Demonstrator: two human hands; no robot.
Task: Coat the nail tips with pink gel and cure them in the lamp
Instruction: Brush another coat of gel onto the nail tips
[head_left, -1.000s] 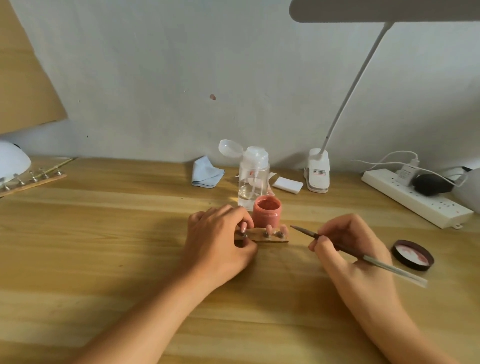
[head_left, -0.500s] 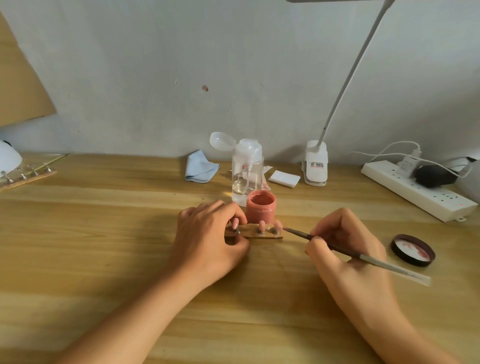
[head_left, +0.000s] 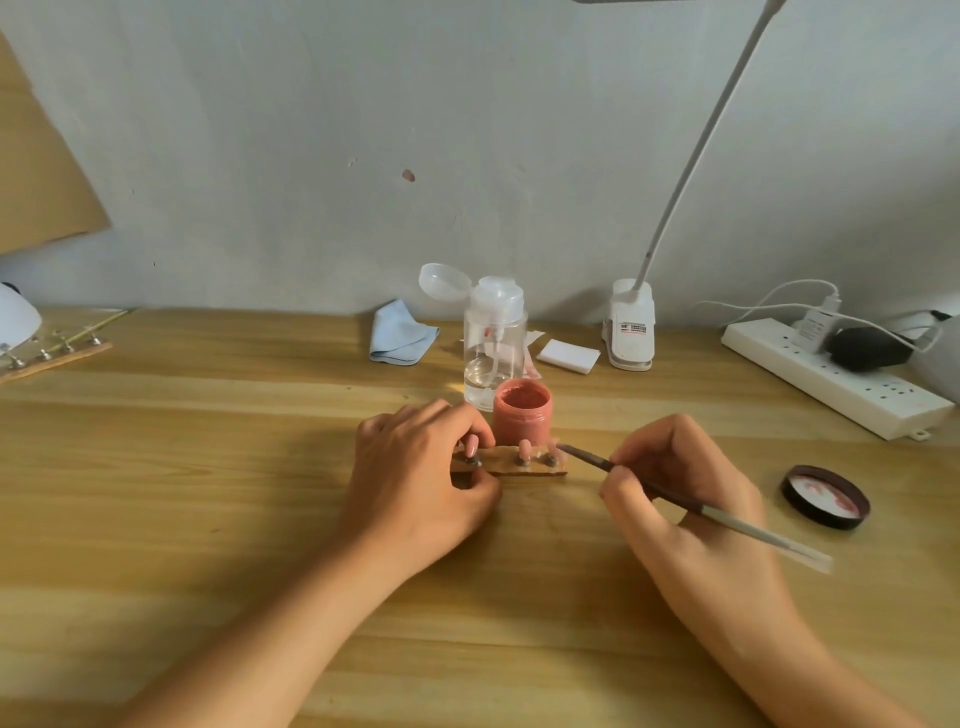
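Slim brush (head_left: 748, 527), oval pink nail tips (head_left: 524, 447), flat wooden strip (head_left: 503, 465)

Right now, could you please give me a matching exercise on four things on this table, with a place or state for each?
Things:
1. pink gel jar
2. black lid
3. brush
4. nail tip holder

Places or states:
A. pinched in the right hand
B. gripped at its left end by the left hand
C. open, just behind the holder
D. inner side up on the table, right of the right hand

Pairs: 1-C, 2-D, 3-A, 4-B.
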